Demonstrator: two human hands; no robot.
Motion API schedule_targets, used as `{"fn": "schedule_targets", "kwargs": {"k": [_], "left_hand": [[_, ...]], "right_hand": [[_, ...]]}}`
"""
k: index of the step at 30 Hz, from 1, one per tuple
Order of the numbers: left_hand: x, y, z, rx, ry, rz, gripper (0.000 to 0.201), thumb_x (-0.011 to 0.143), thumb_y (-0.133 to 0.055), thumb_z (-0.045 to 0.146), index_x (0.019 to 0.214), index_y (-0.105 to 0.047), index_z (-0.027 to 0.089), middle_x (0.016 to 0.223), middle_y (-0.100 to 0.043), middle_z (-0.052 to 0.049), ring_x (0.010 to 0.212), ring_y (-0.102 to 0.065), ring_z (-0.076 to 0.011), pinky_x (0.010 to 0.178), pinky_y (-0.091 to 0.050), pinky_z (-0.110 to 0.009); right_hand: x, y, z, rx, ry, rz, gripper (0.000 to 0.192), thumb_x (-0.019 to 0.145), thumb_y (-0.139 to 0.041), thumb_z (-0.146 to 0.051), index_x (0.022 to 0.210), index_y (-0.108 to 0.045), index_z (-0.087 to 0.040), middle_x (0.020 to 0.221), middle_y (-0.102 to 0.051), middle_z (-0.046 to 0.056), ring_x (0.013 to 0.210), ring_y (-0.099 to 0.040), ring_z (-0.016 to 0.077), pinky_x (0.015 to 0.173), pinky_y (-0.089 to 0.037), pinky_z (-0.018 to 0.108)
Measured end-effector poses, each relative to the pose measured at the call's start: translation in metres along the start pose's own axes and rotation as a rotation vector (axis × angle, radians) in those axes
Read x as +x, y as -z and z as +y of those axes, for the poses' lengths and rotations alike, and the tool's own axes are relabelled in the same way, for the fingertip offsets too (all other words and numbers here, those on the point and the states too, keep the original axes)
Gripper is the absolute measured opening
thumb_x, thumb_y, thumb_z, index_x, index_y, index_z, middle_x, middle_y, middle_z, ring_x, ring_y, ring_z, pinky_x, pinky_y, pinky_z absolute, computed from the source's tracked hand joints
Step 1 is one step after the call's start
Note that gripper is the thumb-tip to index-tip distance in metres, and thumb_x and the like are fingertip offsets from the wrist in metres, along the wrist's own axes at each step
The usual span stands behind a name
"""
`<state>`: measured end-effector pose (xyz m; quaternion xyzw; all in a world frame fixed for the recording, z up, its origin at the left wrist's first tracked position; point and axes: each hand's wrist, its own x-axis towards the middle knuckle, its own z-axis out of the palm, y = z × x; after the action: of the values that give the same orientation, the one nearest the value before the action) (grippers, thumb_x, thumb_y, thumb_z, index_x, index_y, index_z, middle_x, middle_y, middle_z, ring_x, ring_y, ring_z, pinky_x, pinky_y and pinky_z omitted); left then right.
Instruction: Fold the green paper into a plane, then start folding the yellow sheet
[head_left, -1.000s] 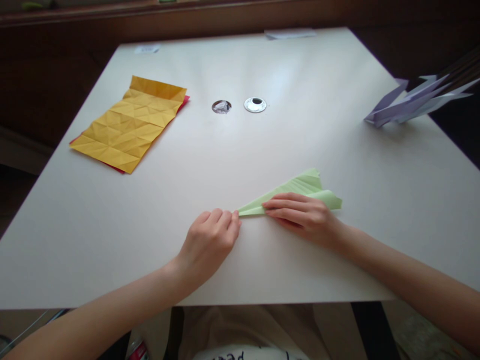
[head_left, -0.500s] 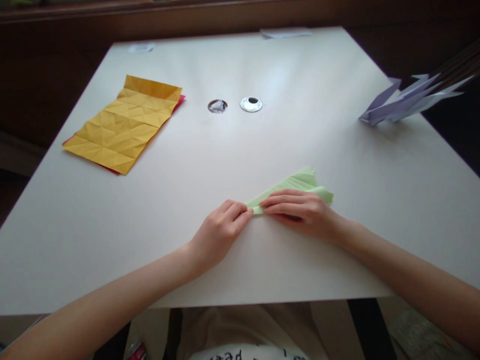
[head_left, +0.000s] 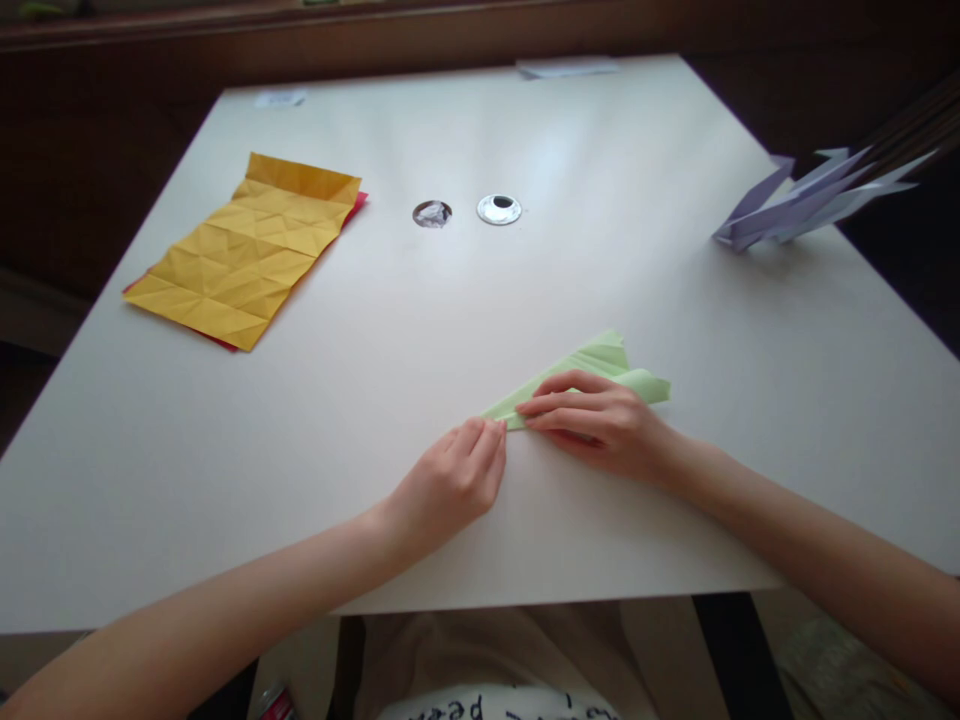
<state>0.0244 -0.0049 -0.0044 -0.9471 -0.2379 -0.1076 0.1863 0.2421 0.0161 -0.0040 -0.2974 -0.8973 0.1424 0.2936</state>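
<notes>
Fingers (head_left: pixel 570 401) on green paper (head_left: pixel 596 356); crumpled wad (head_left: pixel 433 215) in hole (head_left: pixel 442 204).

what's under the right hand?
Under the right hand: folded light green paper. Its flared end shows beyond the knuckles, a narrower part left of the fingertips. The folds directly beneath the fingers are covered, can't tell.

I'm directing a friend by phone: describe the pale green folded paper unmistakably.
Find the white table, then, toward its near edge, the left hand and right hand. At their fingers lies the pale green folded paper, narrow at the left hand, flaring past the right. Its colour and wedge shape set it apart from the creased yellow paper and the angular lilac folded paper.
</notes>
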Motion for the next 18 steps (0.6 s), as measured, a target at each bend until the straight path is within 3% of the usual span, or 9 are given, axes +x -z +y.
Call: {"fn": "schedule_targets", "kwargs": {"k": [10, 18], "left_hand": [[-0.0031, 0.0097, 0.0071, 0.092, -0.026, -0.184, 0.035, 0.083, -0.039, 0.001, 0.115, -0.052, 0.0, 0.112, -0.057, -0.015, 0.094, -0.056, -0.0197, 0.081, -0.05, -0.029], [-0.0035, 0.0071, 0.0029, 0.097, -0.062, -0.157, 0.035, 0.084, -0.038, 0.003, 0.117, -0.049, -0.002, 0.113, -0.057, -0.017, 0.092, -0.056, -0.0203, 0.077, -0.05, -0.029]], "right_hand": [[0.0017, 0.0032, 0.0018, 0.074, -0.119, -0.032, 0.018, 0.084, -0.049, -0.015, 0.093, -0.065, -0.018, 0.091, -0.066, 0.007, 0.084, -0.057, 0.0143, 0.074, -0.05, 0.028], [0.0063, 0.0043, 0.0028, 0.106, -0.141, -0.027, 0.018, 0.085, -0.048, -0.018, 0.084, -0.066, -0.02, 0.085, -0.066, 0.004, 0.082, -0.057, 0.0141, 0.073, -0.05, 0.028]]}}
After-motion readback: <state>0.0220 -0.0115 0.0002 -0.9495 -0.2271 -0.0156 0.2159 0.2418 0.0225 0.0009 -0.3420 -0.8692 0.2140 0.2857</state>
